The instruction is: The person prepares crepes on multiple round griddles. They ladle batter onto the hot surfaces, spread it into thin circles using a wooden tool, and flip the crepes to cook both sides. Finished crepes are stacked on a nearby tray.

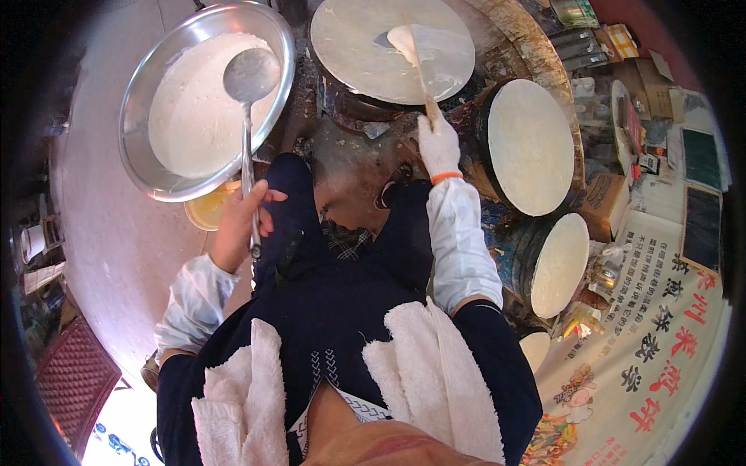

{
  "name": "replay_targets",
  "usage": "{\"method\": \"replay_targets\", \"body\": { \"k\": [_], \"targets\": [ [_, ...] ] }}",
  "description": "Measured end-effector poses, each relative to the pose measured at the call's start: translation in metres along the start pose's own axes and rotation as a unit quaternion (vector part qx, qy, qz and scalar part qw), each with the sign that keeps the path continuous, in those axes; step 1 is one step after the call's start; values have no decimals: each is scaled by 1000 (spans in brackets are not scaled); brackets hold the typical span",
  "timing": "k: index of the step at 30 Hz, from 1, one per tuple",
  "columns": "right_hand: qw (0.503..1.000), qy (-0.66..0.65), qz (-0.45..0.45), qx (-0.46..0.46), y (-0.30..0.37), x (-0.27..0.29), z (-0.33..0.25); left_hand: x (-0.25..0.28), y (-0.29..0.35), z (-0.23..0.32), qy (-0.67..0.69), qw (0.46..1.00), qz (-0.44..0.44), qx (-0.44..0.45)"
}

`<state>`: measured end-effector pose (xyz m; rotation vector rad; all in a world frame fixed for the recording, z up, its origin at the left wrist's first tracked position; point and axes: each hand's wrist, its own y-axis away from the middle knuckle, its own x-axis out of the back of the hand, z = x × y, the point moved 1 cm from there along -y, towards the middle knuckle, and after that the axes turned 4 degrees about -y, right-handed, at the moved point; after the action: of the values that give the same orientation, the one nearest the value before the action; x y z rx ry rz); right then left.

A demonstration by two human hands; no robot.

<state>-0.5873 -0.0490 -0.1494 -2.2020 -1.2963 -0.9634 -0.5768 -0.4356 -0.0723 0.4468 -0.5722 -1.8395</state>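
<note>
My left hand (239, 229) is closed around the handle of a metal ladle (252, 78). The ladle's bowl hangs over a wide steel basin (132, 151), which holds pale, thick batter (186, 116). A white glove covers my right hand (440, 146), its fingers wrapped round a thin wooden spreader (423, 78). The spreader reaches across a round griddle (342, 46) at the top middle. On this griddle lies a thin pale layer, with a whiter patch of wet batter (404, 40) beside the stick and a greyer spot near it.
More round griddles, each with a pale surface, stand at the right: a large one (532, 147), a smaller one (561, 264) and a partly hidden one (535, 349). A yellow container (210, 208) sits under the basin. Cardboard boxes (606, 203) and a printed banner (622, 349) are farther right.
</note>
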Motion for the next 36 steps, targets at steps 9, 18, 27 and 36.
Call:
{"method": "replay_targets", "body": {
  "k": [9, 18, 27, 36],
  "targets": [
    [988, -95, 7, 123, -25, -18, 30, -24, -37, 75, 13, 995, -66, -69],
    [995, -36, -44, 76, -75, 10, 57, -63, -119, 117, -48, 988, -101, -104],
    [960, -258, -1, -111, 25, 1, 24, -114, -177, 108, -102, 984, -90, -119],
    [908, -409, -67, -67, 14, -75, -45, -108, -128, 84, 221, 970, -101, 22]
  ]
}}
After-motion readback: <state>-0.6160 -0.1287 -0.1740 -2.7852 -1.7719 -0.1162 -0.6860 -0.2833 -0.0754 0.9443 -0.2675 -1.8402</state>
